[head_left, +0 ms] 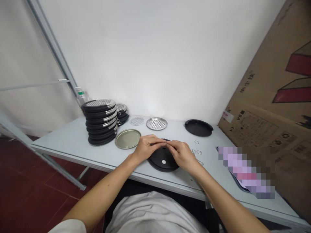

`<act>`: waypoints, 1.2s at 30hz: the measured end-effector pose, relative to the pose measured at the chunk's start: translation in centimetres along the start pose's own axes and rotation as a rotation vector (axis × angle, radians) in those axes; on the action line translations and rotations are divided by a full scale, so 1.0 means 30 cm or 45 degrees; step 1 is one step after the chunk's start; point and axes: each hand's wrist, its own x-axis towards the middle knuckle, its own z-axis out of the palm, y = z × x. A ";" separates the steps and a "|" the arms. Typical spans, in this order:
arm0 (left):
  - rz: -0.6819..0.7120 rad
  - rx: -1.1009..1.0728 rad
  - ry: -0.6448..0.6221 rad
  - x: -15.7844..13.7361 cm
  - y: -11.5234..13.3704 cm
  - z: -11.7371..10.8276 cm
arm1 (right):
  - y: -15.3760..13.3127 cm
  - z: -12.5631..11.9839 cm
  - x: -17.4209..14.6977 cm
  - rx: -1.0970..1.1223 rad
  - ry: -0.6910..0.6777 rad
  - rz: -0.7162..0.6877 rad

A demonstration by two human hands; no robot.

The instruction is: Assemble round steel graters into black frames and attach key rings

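A round black disc-shaped case (159,158) with a small white dot lies flat near the table's front edge. At its far rim, my left hand (148,147) and my right hand (181,152) meet, thumbs and fingers pinched together. A tiny shiny bit shows between the fingertips, too small to name. Just right of my right hand lie thin metal rings (199,152), one of them farther back. Left of my left hand rests a shallow round metal lid (128,139). Behind are a perforated metal disc in a rim (156,124) and a flat perforated disc (137,121).
A tall stack of black-edged round cases with perforated tops (102,123) stands at the left, a shorter stack (122,113) behind it. A clear bottle (81,95) is at the back left. A black round tray (198,127), a phone-like pixelated item (243,171) and a cardboard box (264,113) are right.
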 end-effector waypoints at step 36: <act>0.089 -0.030 -0.167 0.170 0.045 -0.034 | 0.015 -0.068 0.090 0.890 -0.042 0.219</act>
